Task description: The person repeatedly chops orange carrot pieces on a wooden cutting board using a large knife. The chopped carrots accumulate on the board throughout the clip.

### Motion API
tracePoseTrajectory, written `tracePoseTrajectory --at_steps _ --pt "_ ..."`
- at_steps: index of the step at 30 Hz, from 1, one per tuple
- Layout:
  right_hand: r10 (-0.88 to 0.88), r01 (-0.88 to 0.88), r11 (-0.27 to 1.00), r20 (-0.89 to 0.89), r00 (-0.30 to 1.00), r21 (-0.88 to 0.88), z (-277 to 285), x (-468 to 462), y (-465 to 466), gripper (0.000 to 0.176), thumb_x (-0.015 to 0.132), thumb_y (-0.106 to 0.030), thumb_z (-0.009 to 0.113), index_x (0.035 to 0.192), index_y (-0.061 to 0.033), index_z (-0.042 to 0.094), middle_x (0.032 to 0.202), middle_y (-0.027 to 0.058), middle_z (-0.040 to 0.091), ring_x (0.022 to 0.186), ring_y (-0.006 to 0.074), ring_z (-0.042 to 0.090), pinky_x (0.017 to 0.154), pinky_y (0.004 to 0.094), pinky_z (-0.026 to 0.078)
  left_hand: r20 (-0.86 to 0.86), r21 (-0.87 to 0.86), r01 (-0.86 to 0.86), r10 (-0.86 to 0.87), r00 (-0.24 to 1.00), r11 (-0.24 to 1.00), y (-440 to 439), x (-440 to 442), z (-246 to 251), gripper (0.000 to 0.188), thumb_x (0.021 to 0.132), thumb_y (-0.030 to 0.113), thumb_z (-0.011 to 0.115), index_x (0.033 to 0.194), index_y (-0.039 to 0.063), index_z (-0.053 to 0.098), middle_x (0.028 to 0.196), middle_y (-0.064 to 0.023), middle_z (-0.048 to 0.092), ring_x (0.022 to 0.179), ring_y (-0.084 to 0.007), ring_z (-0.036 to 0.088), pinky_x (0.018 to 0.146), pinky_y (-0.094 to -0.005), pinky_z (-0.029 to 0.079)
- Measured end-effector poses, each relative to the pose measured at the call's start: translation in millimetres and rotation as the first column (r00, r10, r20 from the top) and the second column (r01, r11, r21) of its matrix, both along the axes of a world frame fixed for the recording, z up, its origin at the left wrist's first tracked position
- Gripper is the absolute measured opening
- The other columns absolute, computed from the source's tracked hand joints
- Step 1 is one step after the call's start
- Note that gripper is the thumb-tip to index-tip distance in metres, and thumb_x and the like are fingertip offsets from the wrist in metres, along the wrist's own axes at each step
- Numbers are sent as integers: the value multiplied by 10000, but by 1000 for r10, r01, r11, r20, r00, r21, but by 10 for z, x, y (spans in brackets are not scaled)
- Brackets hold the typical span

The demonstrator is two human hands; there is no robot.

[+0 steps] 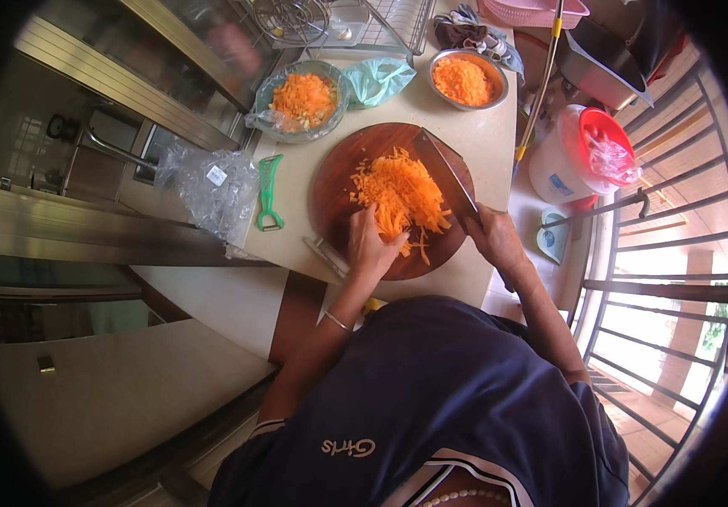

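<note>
A heap of shredded carrot point(402, 190) lies on a round wooden cutting board point(338, 152). My left hand point(371, 244) is at the near left edge of the heap, fingers spread and touching the shreds; whether it grips any is hidden. My right hand point(497, 236) is closed round the handle of a large knife point(445, 172), whose blade slants over the right part of the board beside the carrot. Behind the board stand a metal bowl of finely cut carrot point(463, 81) and a plastic-covered bowl point(262, 85) with carrot and paler pieces.
A green peeler point(269, 193) and clear plastic bags point(211, 190) lie left of the board. A greenish plastic bag point(379, 81) sits between the bowls, with a wire rack point(395, 25) behind. Right of the counter are a yellow-banded pole point(538, 89) and a white bucket point(554, 155).
</note>
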State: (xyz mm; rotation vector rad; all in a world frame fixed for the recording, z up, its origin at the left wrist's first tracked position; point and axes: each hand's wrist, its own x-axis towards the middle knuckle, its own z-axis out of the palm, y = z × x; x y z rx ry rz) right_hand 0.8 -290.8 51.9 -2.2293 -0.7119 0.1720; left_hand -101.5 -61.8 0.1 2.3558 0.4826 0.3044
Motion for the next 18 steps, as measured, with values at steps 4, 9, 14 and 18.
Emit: tracePoseTrajectory --at_steps 4,9,14,18 --pt "13 -13 1000 5 1000 -6 40 -13 -34 194 924 -152 643 953 36 607 775 284 634 762 469 630 679 503 500 108 240 1 -27 994 971 -81 -19 183 648 724 230 835 1270 27 552 1221 -186 515 1145 -354 503 970 -447 445" --pt "-33 33 999 -11 999 39 115 -24 -59 186 918 -139 646 935 41 600 776 279 635 745 465 629 665 493 501 131 303 329 -381 915 894 -291 196 259 433 758 119 784 1153 42 626 1129 -124 575 1039 -315 575 885 -426 489" --pt "-80 83 996 -61 995 45 143 -37 -109 182 918 -131 641 899 41 586 767 276 631 727 463 625 650 485 499 -116 246 521 -509 853 817 -607 525 77 340 821 140 723 1130 30 632 1184 -154 591 915 -353 655 813 -448 546" --pt "-79 84 994 -78 994 65 122 -104 -154 177 916 -126 642 883 36 578 758 273 625 720 462 622 640 480 494 -257 310 563 -503 825 766 -607 600 -12 277 820 124 700 1076 42 634 1137 -143 588 973 -350 637 832 -478 519"
